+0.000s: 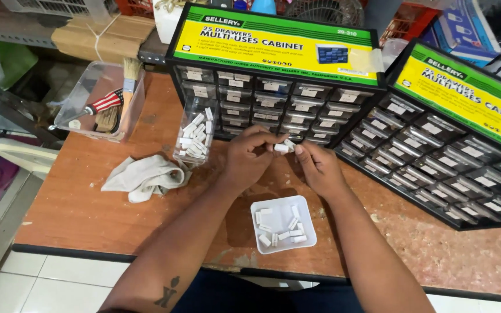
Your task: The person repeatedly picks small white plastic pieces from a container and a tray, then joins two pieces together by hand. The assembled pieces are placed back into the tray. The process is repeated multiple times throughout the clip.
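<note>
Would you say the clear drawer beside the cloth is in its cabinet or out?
Out: the clear drawer stands on the table, holding small white parts.

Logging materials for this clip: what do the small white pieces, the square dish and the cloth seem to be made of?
Small white pieces, pinched between left hand and right hand: probably ceramic or hard plastic, matte, blocky; too small to settle.
Square dish: likely plastic, smooth white with a thin rounded rim.
Cloth: woven fabric, off-white, limp and creased.

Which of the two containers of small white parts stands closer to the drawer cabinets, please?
The clear plastic drawer, standing against the left cabinet; the white square tray lies near the table's front edge.
</note>
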